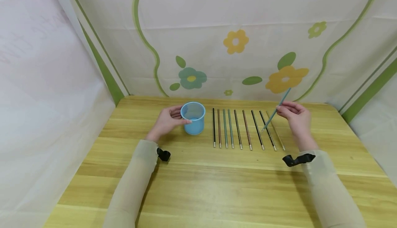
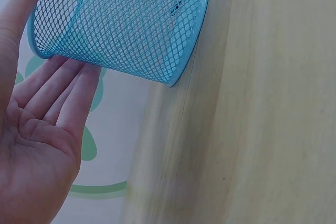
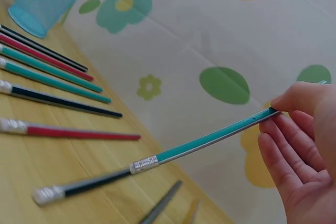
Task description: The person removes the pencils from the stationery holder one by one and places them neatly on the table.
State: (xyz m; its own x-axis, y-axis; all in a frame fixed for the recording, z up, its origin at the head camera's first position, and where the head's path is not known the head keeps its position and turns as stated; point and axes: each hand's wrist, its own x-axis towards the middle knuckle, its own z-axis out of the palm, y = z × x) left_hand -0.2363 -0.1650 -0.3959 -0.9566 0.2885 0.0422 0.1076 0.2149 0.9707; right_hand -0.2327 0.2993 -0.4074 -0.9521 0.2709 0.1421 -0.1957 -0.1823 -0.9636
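Note:
My left hand (image 1: 165, 121) holds a light-blue mesh pencil cup (image 1: 194, 128) at its left side, thumb near the rim and fingers behind. The cup stands upright on the table, and its mesh wall (image 2: 121, 24) shows large in the left wrist view. Over the right end of a pencil row, my right hand (image 1: 296, 119) pinches a teal pencil (image 1: 270, 119) between thumb and fingertips. This pencil slants, its metal-banded eraser end (image 3: 144, 164) pointing down and left. Below it lie several pencils side by side, among them a red-brown pencil (image 1: 247, 129) and a yellowish pencil (image 1: 276, 131).
The pencils lie on a wooden table (image 1: 198, 186), eraser ends toward me. A white curtain (image 1: 211, 10) with printed flowers and leaves hangs behind the table's far edge. More white cloth (image 1: 46, 83) stands at the left side.

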